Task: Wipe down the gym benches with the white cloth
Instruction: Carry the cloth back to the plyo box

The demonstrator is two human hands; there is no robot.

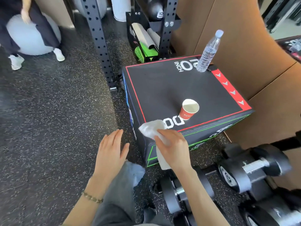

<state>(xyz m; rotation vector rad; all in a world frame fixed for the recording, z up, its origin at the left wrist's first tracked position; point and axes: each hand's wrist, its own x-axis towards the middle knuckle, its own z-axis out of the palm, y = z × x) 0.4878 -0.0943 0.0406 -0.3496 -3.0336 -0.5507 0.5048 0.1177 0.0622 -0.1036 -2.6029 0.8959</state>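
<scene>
Right hand (175,150) pinches crumpled white cloth (150,128), seemingly touching the black box (162,88); left hand (112,150) hovers spread.

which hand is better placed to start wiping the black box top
Right. The right hand grips the white cloth at the near corner of the black box; the left hand is open over the floor, holding nothing.

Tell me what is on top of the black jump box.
A red paper cup stands near the front edge, a water bottle at the far corner. The right hand holds the white cloth at the near corner, hiding part of the print.
</scene>
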